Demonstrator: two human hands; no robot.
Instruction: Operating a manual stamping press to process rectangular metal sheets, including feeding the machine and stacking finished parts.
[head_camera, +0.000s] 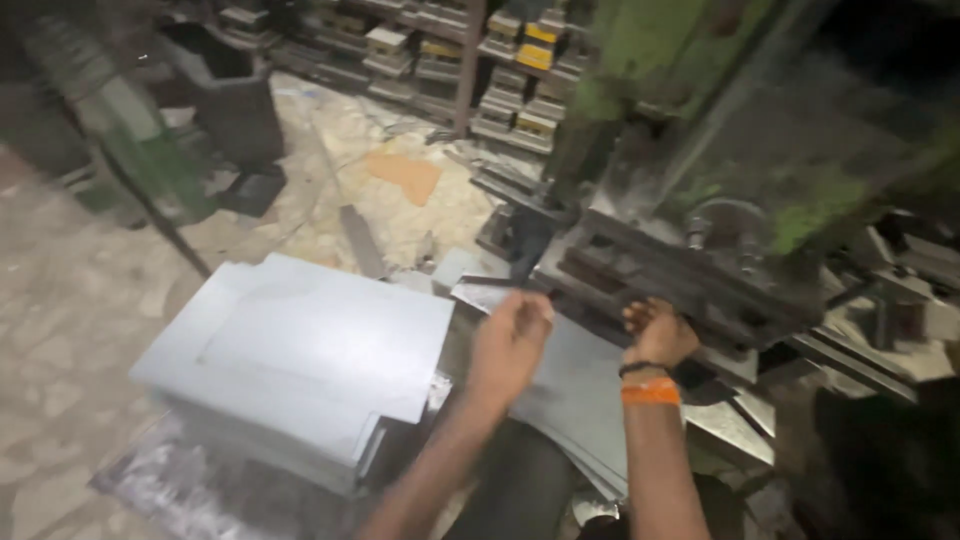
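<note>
Two hands: both the person's own, bare, reaching forward over a sheet at a machine.
Left hand (510, 335): grip closed on the near corner of the flat grey metal sheet (575, 385), fingers curled over its edge.
Right hand (658, 332): fingers curled at the sheet's far edge, just beside the machine bed; blur hides whether the grip truly has the sheet, so I cannot tell.
Wrist items: orange band (650, 393) and thin dark bracelet (641, 368) on the right wrist.
Grey metal sheet: lies tilted between the two hands, its far edge against the dark machine bed (640, 265), its near part resting on more loose sheets.
Machine: large green-painted press frame (650, 60) rising above the bed, worn and grimy.
Stack: pile of pale grey cut metal sheets (300, 350), flat, to the left of the left hand, near but apart from it.
Floor: rough, pale stone floor (70, 300) with an orange patch (405, 175).
Shelving: rack of stacked dark metal blocks (500, 60) at the far wall, some topped yellow.
</note>
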